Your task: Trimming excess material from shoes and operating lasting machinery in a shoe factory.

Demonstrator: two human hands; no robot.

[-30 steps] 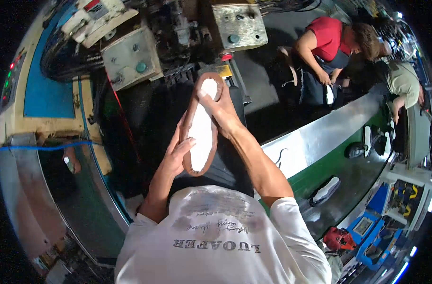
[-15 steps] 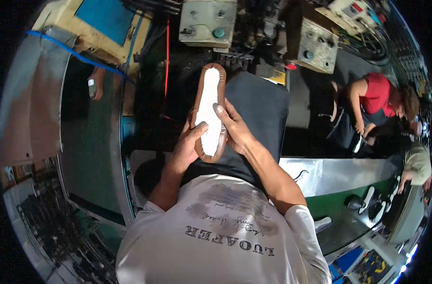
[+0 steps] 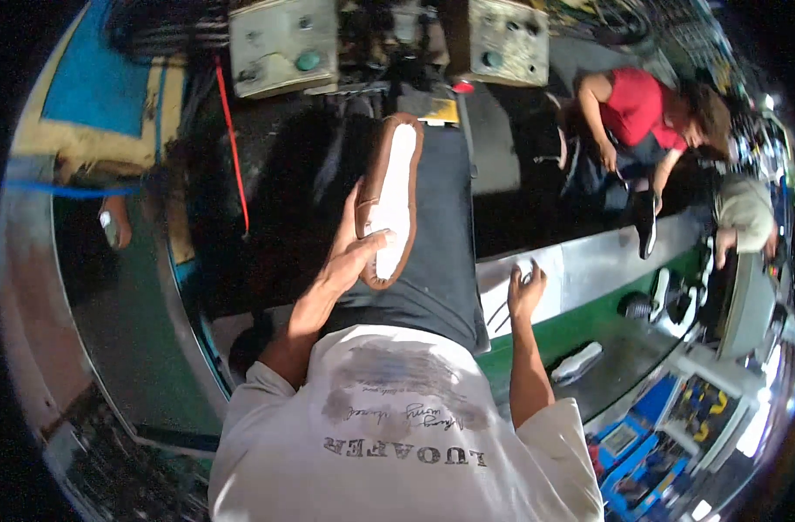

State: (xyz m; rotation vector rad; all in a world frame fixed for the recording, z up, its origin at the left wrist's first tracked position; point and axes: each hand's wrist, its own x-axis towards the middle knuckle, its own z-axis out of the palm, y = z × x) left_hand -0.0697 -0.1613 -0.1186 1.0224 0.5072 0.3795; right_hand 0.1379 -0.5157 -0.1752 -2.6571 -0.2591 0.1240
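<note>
Head view: at centre frame our left hand (image 3: 349,261) has its fingers clamped on a brown-rimmed white shoe sole (image 3: 390,200) — our right hand (image 3: 526,291), fingers apart, hovers over the bench (image 3: 589,261).

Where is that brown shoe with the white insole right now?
In the head view the brown shoe sits centre, held up in the left hand over the lap, just below the machine's grey control boxes.

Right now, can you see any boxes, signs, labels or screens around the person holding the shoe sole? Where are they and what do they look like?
Two control boxes: pale grey squares with round green buttons, top middle, one at left and one at right.
Yellow label: small rectangle just past the tip of the shoe sole that the left hand holds.
White sheet: flat on the metal bench by the right hand.
No screens can be made out.
</note>
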